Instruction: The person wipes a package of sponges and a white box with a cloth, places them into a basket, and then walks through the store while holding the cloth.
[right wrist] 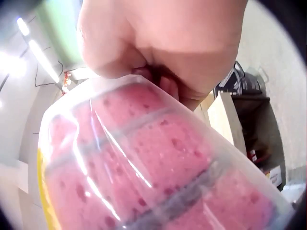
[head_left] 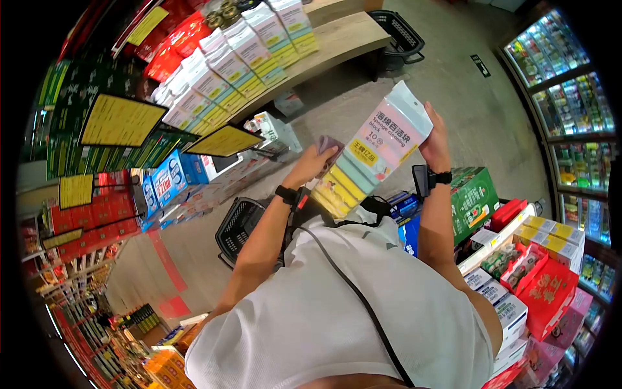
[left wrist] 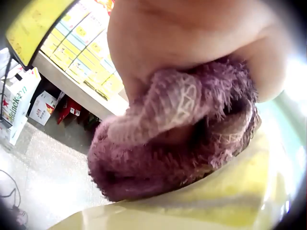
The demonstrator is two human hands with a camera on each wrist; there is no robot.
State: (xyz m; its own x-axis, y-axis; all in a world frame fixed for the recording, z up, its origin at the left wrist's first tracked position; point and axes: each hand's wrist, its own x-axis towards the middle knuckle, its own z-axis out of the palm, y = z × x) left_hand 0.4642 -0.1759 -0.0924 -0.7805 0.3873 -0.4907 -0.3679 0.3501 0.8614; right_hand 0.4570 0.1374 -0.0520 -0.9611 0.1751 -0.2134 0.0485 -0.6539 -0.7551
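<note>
A clear pack of sponges (head_left: pixel 370 154) tilts in front of the chest, its printed front facing up, with yellow and green sponges toward the lower end. My right hand (head_left: pixel 436 139) grips its upper right edge. In the right wrist view, pink sponges (right wrist: pixel 129 158) show through the plastic. My left hand (head_left: pixel 307 170) holds a bunched purple fuzzy cloth (head_left: pixel 332 146) at the pack's left side. Close up in the left wrist view, the cloth (left wrist: pixel 144 170) has a thick pile and lies right against the yellow part of the pack.
Similar sponge packs (head_left: pixel 227 65) stand in a row on a wooden shelf (head_left: pixel 343 42). Yellow price signs (head_left: pixel 122 121) jut out at the left. Black baskets (head_left: pixel 240 227) sit on the floor. Stacked boxes (head_left: pixel 476 201) stand at the right, with glass-door fridges (head_left: pixel 570 110) beyond.
</note>
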